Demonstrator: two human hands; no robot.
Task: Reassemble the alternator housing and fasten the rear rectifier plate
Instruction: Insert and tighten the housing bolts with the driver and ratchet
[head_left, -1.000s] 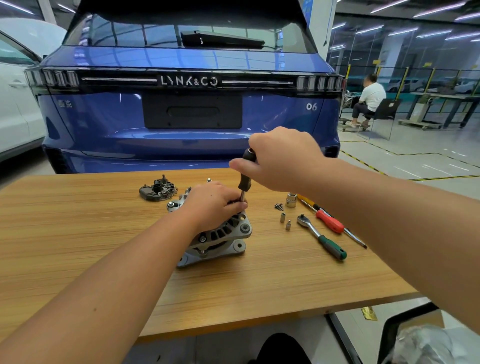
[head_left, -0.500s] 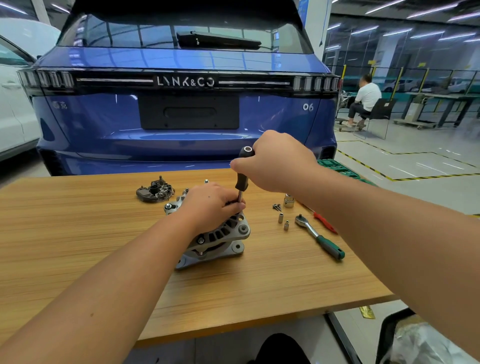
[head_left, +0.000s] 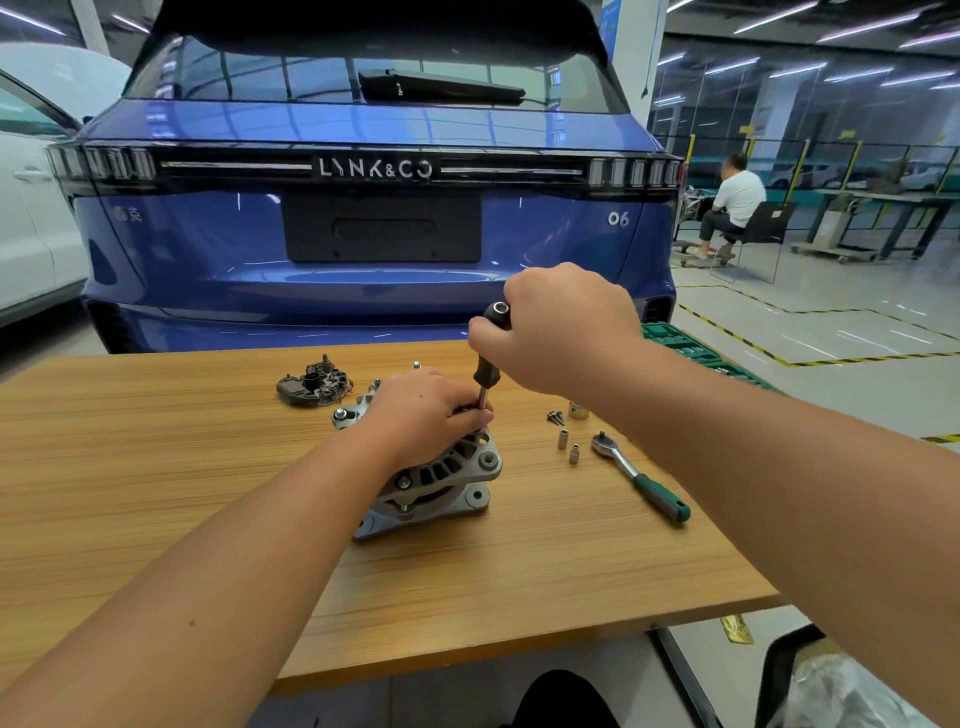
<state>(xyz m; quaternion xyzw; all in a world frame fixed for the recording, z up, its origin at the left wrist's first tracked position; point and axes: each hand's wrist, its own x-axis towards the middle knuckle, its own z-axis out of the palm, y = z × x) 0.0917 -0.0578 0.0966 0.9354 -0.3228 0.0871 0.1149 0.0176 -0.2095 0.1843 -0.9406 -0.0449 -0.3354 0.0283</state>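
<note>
One silver cast-metal alternator housing sits mid-way across the wooden bench. The left hand rests on top of it, fingertips pinching the shaft of one black-handled driver; the right hand grips that handle. One dark rectifier plate lies just behind. To the right: three small sockets, a few dark screws, one green-handled ratchet. A blue car stands beyond, and a green tool case holds rows of pieces.

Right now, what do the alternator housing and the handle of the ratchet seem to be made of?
Alternator housing: likely cast aluminium, matte silver-grey with molded ribs and slots. Ratchet: the head and shaft look like polished steel with bright reflections; the handle seems green rubber or plastic, dull.
</note>
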